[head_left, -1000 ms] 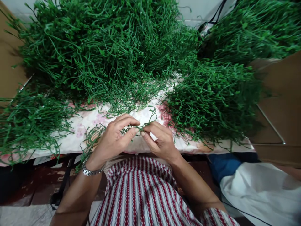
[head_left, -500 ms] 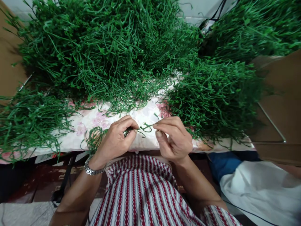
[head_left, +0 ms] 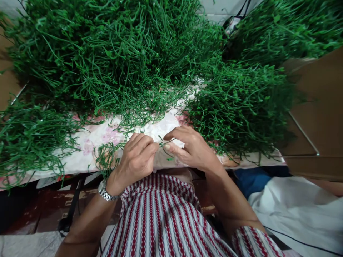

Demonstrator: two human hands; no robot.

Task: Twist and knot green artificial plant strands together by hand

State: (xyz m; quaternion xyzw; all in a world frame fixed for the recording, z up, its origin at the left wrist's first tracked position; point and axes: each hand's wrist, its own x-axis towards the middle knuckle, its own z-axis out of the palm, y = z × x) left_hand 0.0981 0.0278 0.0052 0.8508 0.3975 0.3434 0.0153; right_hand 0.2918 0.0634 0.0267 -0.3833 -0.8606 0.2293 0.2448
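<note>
My left hand (head_left: 139, 155) is closed, thumb and forefinger pressed together. A bundle of thin green stems (head_left: 105, 159) trails out beside its wrist and onto the cloth. Close to its fingertips, a short green stem (head_left: 166, 154) pokes out over the white cloth. My right hand (head_left: 187, 146) is just to the right, its thumb and forefinger apart around the thin end of a stem. Whether they touch that stem is hard to see. The stems are curly, with small budlike tips; they look like artificial plant pieces.
A large heap of green stems (head_left: 112, 53) covers the back of the table. Smaller piles lie at left (head_left: 32, 135) and right (head_left: 238, 110). Beneath is a floral cloth (head_left: 80, 157). A cardboard box (head_left: 321, 107) stands at right, near a white cloth (head_left: 297, 210) over blue fabric.
My right hand has moved left, close to my left hand, and its pinch on the green stem has loosened. The left hand has turned so its knuckles face up more.
</note>
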